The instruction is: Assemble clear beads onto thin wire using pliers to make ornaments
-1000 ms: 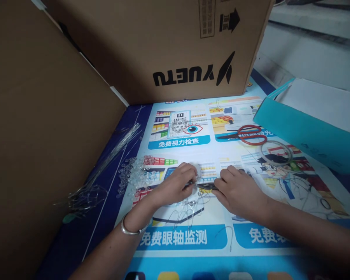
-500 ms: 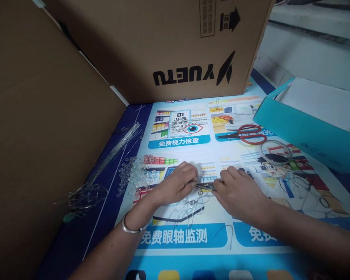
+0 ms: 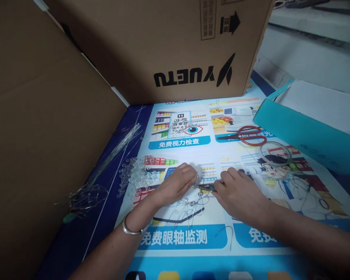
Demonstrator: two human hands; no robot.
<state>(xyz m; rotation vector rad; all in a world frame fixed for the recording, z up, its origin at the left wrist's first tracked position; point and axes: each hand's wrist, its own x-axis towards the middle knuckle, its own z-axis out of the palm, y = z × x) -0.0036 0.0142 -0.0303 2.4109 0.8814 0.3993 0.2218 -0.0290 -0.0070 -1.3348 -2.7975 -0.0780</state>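
Note:
My right hand (image 3: pixel 240 194) is closed round a pair of pliers (image 3: pixel 205 188), whose dark metal jaws point left. The tips of the jaws reach the fingers of my left hand (image 3: pixel 177 184). Those left fingers are pinched on a thin wire (image 3: pixel 199 175), which curves out near the jaws; its held end is hidden. Below the hands lies a tangle of wire pieces (image 3: pixel 189 217) with a few clear beads. A heap of clear beads (image 3: pixel 138 177) spreads left of my left hand. A silver bangle (image 3: pixel 131 230) circles my left wrist.
Red-handled scissors (image 3: pixel 252 136) and a wire coil (image 3: pixel 275 153) lie behind my right hand. A bundle of wires (image 3: pixel 111 155) rests at left. Cardboard walls (image 3: pixel 175 39) close off the back and left. At right stands a teal box (image 3: pixel 303 128); loose wire (image 3: pixel 312 194) lies before it.
The left fingers have shifted slightly, and the wire loop beside them shows more clearly. The pliers' jaws sit slightly lower, still close to the left fingers.

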